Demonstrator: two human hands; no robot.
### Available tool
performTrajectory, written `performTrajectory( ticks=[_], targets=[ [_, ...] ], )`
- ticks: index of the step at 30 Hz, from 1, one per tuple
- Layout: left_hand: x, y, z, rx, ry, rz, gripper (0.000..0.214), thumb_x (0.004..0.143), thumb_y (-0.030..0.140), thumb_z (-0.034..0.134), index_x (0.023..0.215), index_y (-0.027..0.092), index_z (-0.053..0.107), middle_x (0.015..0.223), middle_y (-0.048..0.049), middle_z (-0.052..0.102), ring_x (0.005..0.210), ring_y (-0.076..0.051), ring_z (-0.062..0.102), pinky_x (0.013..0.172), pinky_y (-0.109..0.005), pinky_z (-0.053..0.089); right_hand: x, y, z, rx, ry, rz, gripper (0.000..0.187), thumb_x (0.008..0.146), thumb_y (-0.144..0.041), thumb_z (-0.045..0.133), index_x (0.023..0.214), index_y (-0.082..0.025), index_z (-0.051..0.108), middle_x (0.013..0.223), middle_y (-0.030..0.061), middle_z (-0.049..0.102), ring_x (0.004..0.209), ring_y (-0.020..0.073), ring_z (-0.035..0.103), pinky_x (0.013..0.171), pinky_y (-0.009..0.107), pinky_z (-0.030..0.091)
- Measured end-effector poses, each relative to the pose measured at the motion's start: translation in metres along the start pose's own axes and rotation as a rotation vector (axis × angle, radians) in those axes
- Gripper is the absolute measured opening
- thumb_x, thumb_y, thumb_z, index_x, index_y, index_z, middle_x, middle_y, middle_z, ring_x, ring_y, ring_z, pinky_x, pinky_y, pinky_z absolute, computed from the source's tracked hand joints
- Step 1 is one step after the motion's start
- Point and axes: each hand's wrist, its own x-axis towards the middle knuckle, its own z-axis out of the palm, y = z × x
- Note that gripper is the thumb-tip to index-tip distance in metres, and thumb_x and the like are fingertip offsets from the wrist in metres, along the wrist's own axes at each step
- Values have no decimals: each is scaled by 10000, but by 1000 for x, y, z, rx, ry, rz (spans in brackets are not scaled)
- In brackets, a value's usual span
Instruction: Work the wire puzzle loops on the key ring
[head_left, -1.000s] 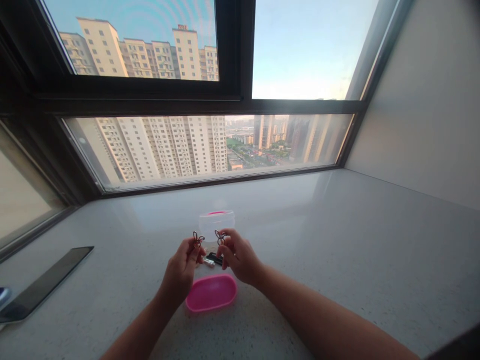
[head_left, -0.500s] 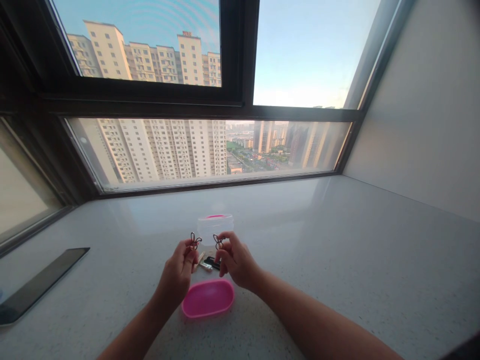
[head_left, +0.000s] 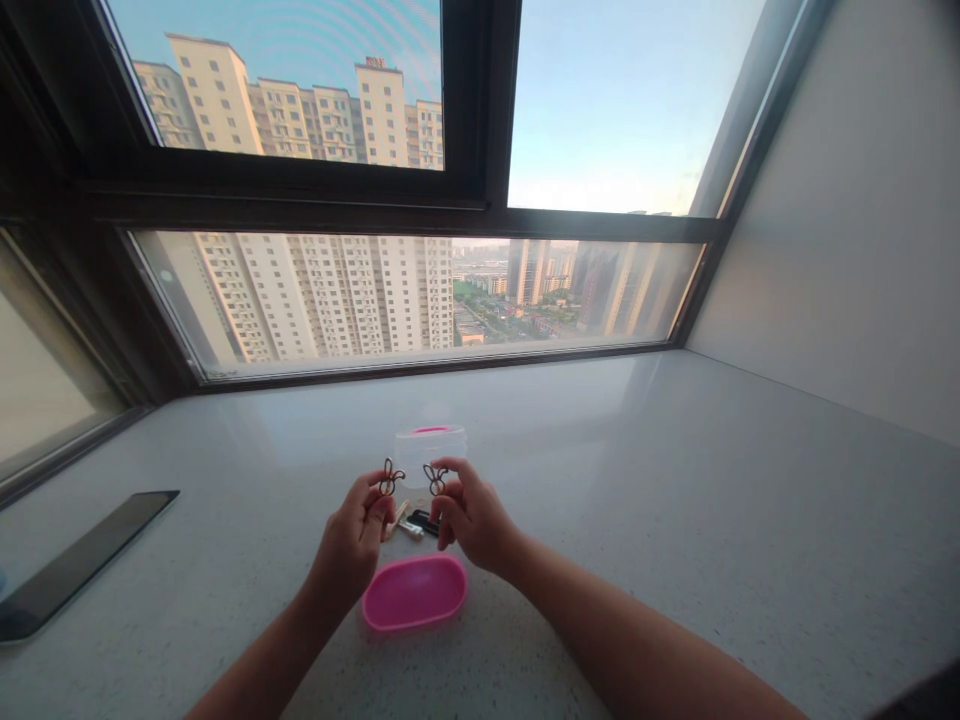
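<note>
Hands (head_left: 357,526) pinch dark loops (head_left: 388,481); pink tray (head_left: 415,593) near

Daylight through window (head_left: 615,110), dim foreground, faint moiré

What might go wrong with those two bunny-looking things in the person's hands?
The left hand pinches a small dark rabbit-shaped loop piece, the right hand a matching dark loop piece; either might slip. A dropped one could land beside the slim black piece and small white piece below. The left arm looks close to the glossy pink oval tray, so it might nudge it.
</note>
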Motion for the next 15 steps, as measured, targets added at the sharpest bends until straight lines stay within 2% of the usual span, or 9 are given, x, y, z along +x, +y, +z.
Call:
performTrajectory(
  ticks=[4,15],
  targets=[
    [0,-1,-1,-4,2,-2,253,865,311,397,1069,181,473,619,38,505,493,-117,437,500,-221,384,0,-1,0,33,-16,-27,445,850,-226,424,1274,-250,292,689,-44,550,413,75,552,411,181,467],
    [0,-2,0,4,-2,-9,268,861,299,397,1078,174,495,603,43,506,480,-118,444,506,-229,393,-2,-1,-5,-22,-54,-66,518,875,-228,406,1367,-265,249,706,-35,540,471,85,587,461,207,496]
  ],
)
